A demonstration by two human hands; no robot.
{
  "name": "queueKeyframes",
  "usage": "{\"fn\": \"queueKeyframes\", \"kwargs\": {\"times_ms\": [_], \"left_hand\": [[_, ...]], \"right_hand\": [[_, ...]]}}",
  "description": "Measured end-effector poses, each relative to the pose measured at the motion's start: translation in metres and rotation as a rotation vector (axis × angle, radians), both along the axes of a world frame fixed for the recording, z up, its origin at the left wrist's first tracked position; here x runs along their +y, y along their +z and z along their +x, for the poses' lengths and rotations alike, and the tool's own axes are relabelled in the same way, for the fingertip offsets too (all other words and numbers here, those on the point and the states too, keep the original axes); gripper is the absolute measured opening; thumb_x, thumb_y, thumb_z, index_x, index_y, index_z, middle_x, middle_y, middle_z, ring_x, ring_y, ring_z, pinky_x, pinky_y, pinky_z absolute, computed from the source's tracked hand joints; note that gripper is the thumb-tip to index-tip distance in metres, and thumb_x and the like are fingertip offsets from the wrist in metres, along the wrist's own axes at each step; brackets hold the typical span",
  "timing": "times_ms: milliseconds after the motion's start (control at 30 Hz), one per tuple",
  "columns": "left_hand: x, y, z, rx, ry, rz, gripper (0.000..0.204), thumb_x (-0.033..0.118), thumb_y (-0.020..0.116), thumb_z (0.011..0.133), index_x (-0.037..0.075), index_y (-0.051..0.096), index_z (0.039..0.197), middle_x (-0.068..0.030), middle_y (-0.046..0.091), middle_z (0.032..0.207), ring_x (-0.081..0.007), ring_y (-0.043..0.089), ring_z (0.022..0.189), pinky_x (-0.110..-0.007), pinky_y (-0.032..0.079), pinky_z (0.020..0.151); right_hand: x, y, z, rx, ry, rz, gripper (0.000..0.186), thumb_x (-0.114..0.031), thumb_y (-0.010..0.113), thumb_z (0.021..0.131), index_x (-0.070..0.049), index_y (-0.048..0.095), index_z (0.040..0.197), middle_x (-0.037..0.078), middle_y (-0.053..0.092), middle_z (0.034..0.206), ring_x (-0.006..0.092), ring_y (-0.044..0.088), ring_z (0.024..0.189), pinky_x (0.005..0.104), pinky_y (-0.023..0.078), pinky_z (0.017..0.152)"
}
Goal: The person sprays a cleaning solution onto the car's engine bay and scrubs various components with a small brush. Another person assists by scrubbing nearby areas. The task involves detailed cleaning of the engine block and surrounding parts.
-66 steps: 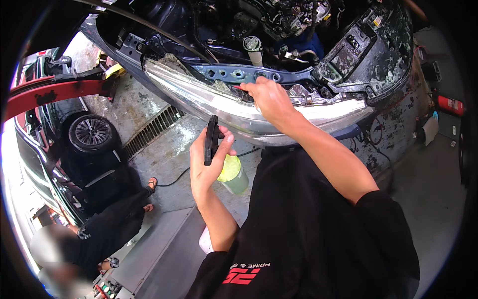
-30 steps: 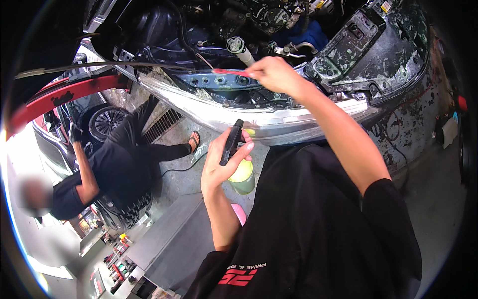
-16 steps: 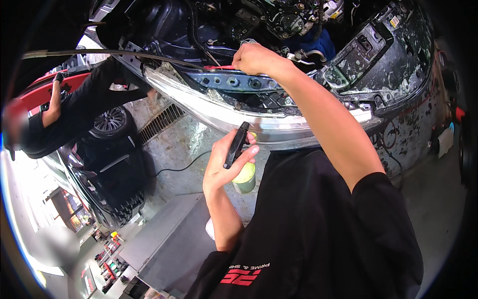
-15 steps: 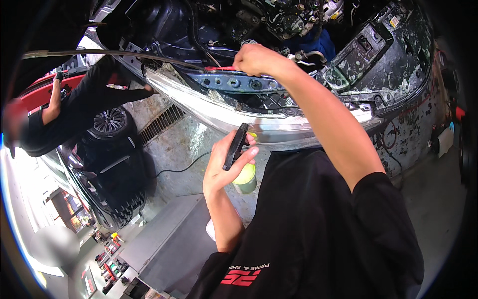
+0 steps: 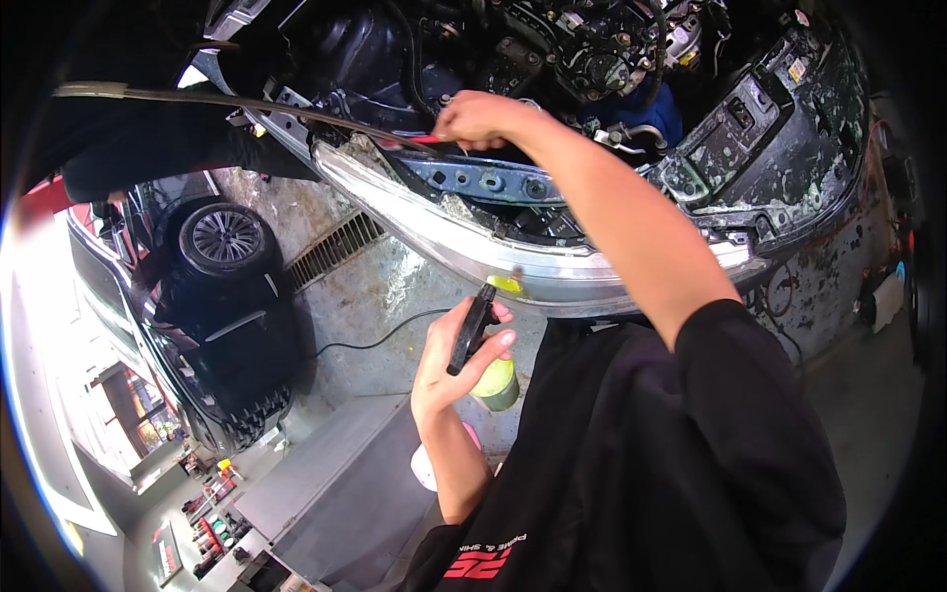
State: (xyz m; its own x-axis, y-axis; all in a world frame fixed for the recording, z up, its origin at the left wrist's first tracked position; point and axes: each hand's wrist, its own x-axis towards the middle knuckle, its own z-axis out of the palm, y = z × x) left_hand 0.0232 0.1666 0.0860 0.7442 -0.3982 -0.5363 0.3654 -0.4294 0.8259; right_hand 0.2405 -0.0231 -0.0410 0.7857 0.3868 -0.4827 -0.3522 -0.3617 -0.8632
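My left hand (image 5: 441, 363) is wrapped round a spray bottle (image 5: 501, 385) in front of the car's bumper. The bottle has a black trigger head (image 5: 472, 331) and a yellow-green body partly hidden by my fingers. Stretched over the front of the engine bay, my right hand (image 5: 485, 120) grips a slim red-handled tool (image 5: 418, 140). Its handle points left; the working end is too dark and small to make out. Below that hand runs the blue-grey front crossmember (image 5: 473, 180), with round holes along it.
A long thin rod (image 5: 237, 101) slants across the upper left. The engine (image 5: 582, 59) and a spattered fender panel (image 5: 735, 133) lie beyond my arm. Another person in black (image 5: 178, 158) is at the left, near a dark car's wheel (image 5: 223, 237). A floor grate (image 5: 335, 247) and grey cabinet (image 5: 335, 474) also show.
My right hand with the red-handled tool has moved left along the crossmember. My left hand still holds the spray bottle. The view has shifted, and the other person's posture has changed.
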Motion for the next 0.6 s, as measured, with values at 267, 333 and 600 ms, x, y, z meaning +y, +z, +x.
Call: {"fn": "queueKeyframes", "kwargs": {"times_ms": [267,333,600], "left_hand": [[-0.022,-0.014,0.000,-0.040,-0.062,-0.001,0.023,0.006,0.072,0.083,-0.003,0.059,0.099,-0.0066,0.065,0.085,-0.0115,0.064,0.064,-0.025,0.050,0.060],[-0.033,-0.021,0.000,-0.082,-0.096,-0.015,0.024,0.008,0.073,0.082,-0.003,0.059,0.099,-0.0067,0.065,0.083,-0.0115,0.063,0.062,-0.025,0.050,0.058],[-0.075,-0.020,-0.001,-0.066,-0.225,-0.021,0.024,0.010,0.073,0.083,-0.001,0.059,0.098,-0.0057,0.063,0.079,-0.0115,0.063,0.063,-0.026,0.049,0.058]], "right_hand": [[-0.161,-0.009,-0.146,0.203,-0.131,-0.188,0.014,-0.023,0.062,0.087,-0.014,0.070,0.095,-0.001,0.057,0.062,0.0092,0.044,0.044,0.0278,0.034,0.039],[-0.182,-0.018,-0.179,0.317,-0.242,-0.149,0.016,-0.024,0.064,0.087,-0.013,0.071,0.096,0.000,0.057,0.062,0.0097,0.044,0.044,0.0274,0.034,0.040],[-0.160,0.011,-0.193,-0.021,-0.228,-0.670,0.023,-0.020,0.059,0.086,-0.004,0.072,0.095,0.019,0.070,0.093,0.0352,0.067,0.089,0.0401,0.053,0.080]]}}
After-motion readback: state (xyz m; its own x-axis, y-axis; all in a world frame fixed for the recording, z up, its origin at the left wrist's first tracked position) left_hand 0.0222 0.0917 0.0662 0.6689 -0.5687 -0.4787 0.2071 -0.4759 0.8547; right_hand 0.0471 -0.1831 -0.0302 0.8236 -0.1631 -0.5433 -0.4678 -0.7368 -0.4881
